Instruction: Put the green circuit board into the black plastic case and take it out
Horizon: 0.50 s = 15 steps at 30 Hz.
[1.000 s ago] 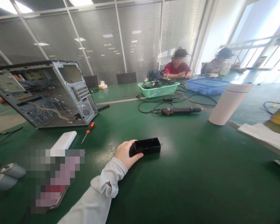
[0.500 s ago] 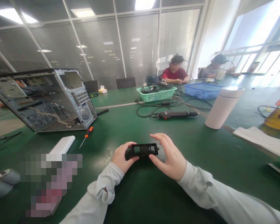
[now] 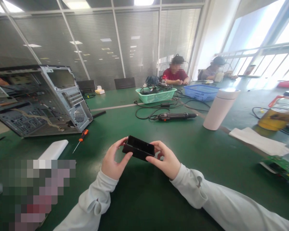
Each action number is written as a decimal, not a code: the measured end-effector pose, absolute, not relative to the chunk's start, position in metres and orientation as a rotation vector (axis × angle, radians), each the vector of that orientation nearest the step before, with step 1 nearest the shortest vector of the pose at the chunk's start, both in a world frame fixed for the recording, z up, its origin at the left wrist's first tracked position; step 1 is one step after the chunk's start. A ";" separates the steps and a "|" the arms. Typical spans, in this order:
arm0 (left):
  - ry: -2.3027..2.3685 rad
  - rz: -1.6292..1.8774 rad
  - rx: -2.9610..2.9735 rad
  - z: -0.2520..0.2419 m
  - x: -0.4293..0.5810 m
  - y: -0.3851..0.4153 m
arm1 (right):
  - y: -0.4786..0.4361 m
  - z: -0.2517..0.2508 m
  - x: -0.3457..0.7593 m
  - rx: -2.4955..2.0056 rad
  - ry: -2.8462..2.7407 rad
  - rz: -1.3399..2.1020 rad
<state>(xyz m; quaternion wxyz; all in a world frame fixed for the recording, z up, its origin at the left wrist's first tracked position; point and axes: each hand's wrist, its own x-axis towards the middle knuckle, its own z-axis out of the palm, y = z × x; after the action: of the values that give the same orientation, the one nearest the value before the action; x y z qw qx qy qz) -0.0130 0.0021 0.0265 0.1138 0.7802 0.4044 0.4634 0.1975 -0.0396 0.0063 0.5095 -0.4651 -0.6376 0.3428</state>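
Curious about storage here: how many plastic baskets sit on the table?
2: a green basket of cables at the far side, a blue basket to its right. The computer case may hide more.

Open computer case (image 3: 38, 99) at left on green table (image 3: 207, 154), orange-handled screwdriver (image 3: 80, 140) and white block (image 3: 53, 149) near it, electric screwdriver (image 3: 174, 116), green basket (image 3: 156, 95), blue basket (image 3: 201, 92), white tumbler (image 3: 218, 109) farther back, paper sheets (image 3: 257, 142) at right.

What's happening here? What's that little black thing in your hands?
A person holds a small black box tilted between the left hand and the right hand, over the green table. An orange-handled screwdriver and an open computer case sit to the left. An electric screwdriver and a white cup are further back.
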 end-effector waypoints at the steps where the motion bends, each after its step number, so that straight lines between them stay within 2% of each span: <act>1: 1.216 1.340 2.246 0.026 -0.014 0.003 | -0.041 0.009 0.195 -1.124 -1.483 0.955; 8: 1.056 1.243 2.214 0.015 -0.019 0.011 | -0.046 0.036 0.193 -1.071 -0.879 2.092; 11: 1.011 1.243 2.233 0.011 -0.020 0.013 | -0.046 0.040 0.197 -0.984 -0.601 2.268; 15: 0.964 1.235 2.242 0.008 -0.021 0.013 | -0.043 0.042 0.200 -0.916 -0.496 2.323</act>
<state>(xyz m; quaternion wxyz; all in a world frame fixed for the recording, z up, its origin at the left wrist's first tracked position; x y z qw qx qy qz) -0.0209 0.0132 0.0079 0.2018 0.8027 0.3453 0.4424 0.2000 -0.0433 0.0417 0.2933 -0.3438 -0.1864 0.8724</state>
